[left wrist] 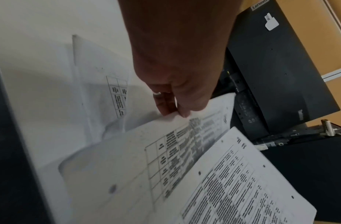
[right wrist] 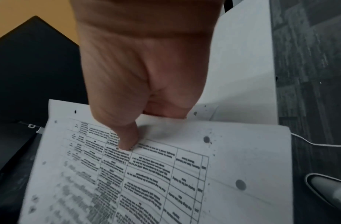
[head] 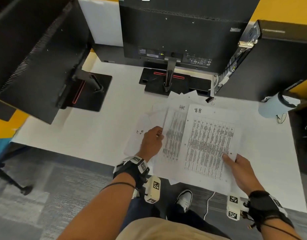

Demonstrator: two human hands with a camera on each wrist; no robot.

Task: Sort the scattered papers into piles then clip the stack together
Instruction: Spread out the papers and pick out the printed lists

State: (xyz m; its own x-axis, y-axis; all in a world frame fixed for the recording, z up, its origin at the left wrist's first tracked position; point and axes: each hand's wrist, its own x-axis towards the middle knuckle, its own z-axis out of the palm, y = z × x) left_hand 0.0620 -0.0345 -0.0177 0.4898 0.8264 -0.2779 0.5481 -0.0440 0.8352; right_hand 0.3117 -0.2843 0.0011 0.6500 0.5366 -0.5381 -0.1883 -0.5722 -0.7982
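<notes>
The printed sheet (head: 208,142) with a table on it is lying over the desk's (head: 80,129) near edge, its lower part overhanging the floor. The right hand (head: 239,168) is pinching its lower right corner, thumb (right wrist: 127,139) pressing on top and fingers curled beneath. Just to the left, a second printed sheet (head: 173,134) is lifting at its left edge, where the left hand (head: 152,142) is pinching it between thumb and fingertips (left wrist: 165,106), wrist angled inward. More loose papers (head: 142,129) are lying beneath. A black binder clip (head: 209,99) is sitting beyond the sheets, near the monitor stand (head: 175,82).
</notes>
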